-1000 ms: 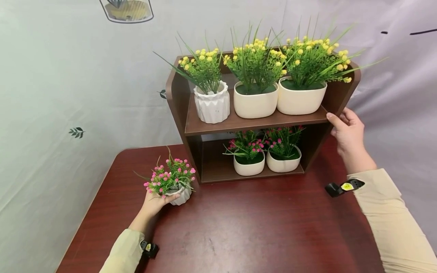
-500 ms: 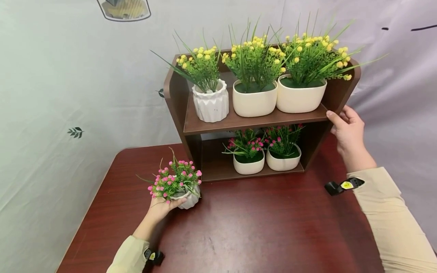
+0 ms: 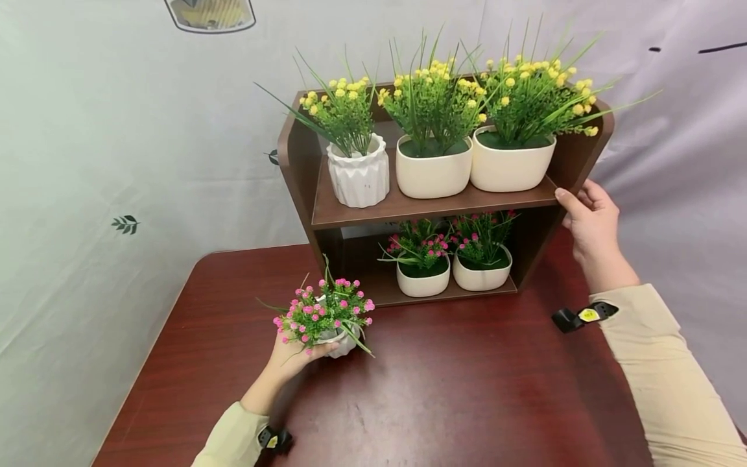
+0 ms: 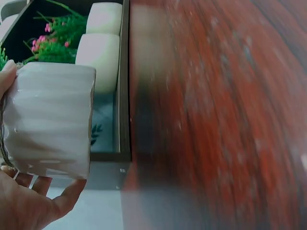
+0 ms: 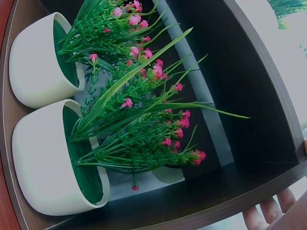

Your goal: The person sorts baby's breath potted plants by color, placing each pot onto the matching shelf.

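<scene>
My left hand grips a small ribbed white pot of pink flowers, thumb across its near side and fingers round the far side. It holds the pot upright before the lower left of a brown two-tier shelf. At the shelf's right side, my right hand grips the side panel, thumb on the front edge at the middle board and fingers behind. Two cream pots with pink flowers, a left one and a right one, stand on the lower tier's right half.
On the upper tier stand a ribbed white pot and two larger cream pots, one in the middle and one at right, all with yellow flowers. The shelf rests on a dark red table against a pale cloth wall.
My left hand has carried the ribbed pot rightward, from beside the shelf's left side to in front of its lower tier. My right hand has kept its hold on the shelf.
</scene>
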A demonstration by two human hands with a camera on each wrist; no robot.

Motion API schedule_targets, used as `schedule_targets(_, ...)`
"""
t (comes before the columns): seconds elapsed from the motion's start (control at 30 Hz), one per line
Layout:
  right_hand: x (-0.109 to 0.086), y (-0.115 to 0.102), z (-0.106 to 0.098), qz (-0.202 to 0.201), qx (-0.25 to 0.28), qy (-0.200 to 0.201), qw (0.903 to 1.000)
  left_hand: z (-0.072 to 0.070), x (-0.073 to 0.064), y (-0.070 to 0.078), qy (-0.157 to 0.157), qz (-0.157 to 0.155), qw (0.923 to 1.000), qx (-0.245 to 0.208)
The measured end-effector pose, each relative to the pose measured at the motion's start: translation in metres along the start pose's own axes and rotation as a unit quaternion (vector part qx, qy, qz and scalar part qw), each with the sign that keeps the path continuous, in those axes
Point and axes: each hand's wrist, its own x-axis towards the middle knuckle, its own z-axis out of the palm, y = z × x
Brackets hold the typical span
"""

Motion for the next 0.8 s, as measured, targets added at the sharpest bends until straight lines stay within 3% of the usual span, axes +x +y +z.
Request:
schedule_targets(0.03,0.000,0.000,0.000,0.000,-0.001,0.001,1.0000,0.002,0.001,0.002,0.008,-0.016,0.9996,0.023)
schedule_targets(0.07,0.000,0.000,0.000,0.000,-0.001,0.001,1.0000,0.005,0.001,0.003,0.048,-0.025,0.9910,0.123)
schedule_targets(0.1,0.000,0.000,0.001,0.000,-0.001,0.002,1.0000,0.007,0.002,0.003,0.078,-0.031,0.9761,0.201)
schedule_targets(0.2,0.000,0.000,0.002,0.001,0.001,-0.001,1.0000,0.014,0.005,0.005,0.086,-0.052,0.9740,0.203)
schedule_targets(0.4,0.001,-0.002,0.003,0.002,0.001,0.003,1.0000,0.027,0.013,0.006,0.106,-0.020,0.9657,0.236)
schedule_targets(0.63,0.000,-0.003,0.002,0.001,0.002,0.005,1.0000,0.042,0.026,0.001,0.113,0.002,0.9753,0.190)
schedule_targets(0.8,-0.002,-0.002,0.003,-0.003,-0.010,0.010,0.9999,0.050,0.031,-0.008,0.123,0.019,0.9714,0.202)
